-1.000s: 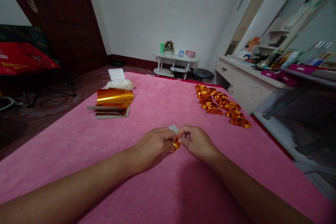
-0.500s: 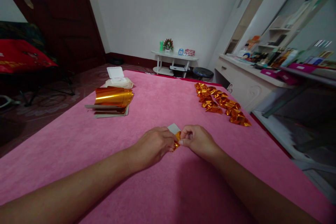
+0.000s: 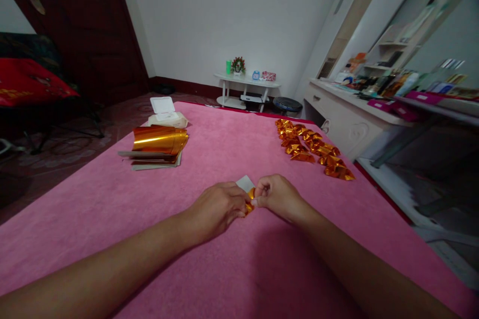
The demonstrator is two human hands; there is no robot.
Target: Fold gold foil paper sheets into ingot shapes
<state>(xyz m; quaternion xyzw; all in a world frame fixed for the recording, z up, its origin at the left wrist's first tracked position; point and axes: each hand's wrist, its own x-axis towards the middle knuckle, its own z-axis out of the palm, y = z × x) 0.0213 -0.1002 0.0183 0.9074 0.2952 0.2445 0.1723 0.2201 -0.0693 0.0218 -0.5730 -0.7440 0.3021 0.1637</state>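
Observation:
A small sheet of gold foil paper (image 3: 248, 207), partly folded and with a pale back, lies low on the pink cloth between my hands. My left hand (image 3: 220, 205) is closed over its left side, fingers holding it against the surface. The thumb and forefinger of my right hand (image 3: 277, 197) pinch its right edge. Much of the sheet is hidden under the fingers. To the left sits a stack of gold foil sheets (image 3: 159, 140), curling upward. Folded gold foil pieces (image 3: 299, 152) lie in rows at the right.
The pink cloth (image 3: 209, 159) covers the whole work surface. An opened white pack (image 3: 168, 118) stands behind the stack. Beyond are a white side table (image 3: 243, 79), a round dark stool (image 3: 287, 104) and, at right, a dresser (image 3: 337, 109) crowded with bottles.
The view has shifted slightly. Both hands stay on the foil paper at nearly the same place, with the right fingers still pinching its edge.

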